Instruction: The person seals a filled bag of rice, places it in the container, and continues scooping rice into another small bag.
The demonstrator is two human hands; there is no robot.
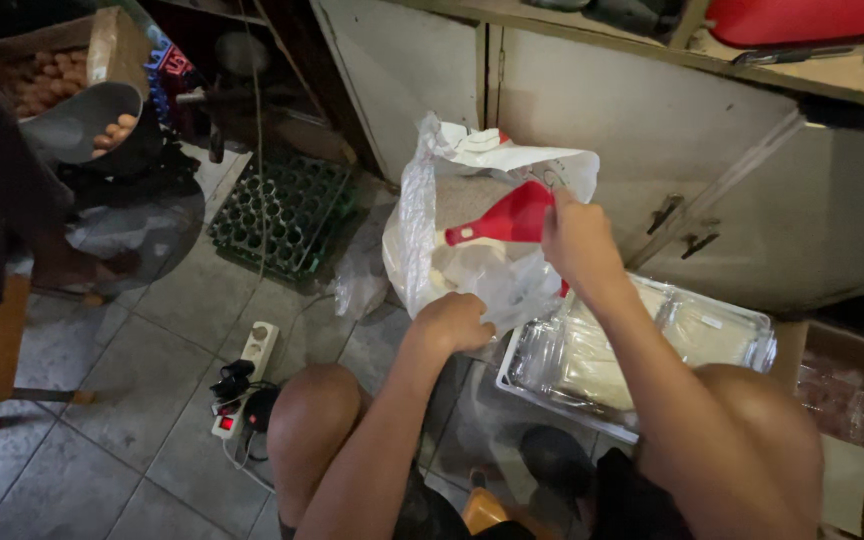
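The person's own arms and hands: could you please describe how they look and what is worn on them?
Both arms are bare from wrist to upper arm, with no sleeves in view. The left hand and right hand wear no gloves; no rings, watch or bands can be seen.

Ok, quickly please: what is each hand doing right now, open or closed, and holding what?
Left hand: closed, gripping the edge of the white plastic bag.
Right hand: closed on the red scoop inside the bag.
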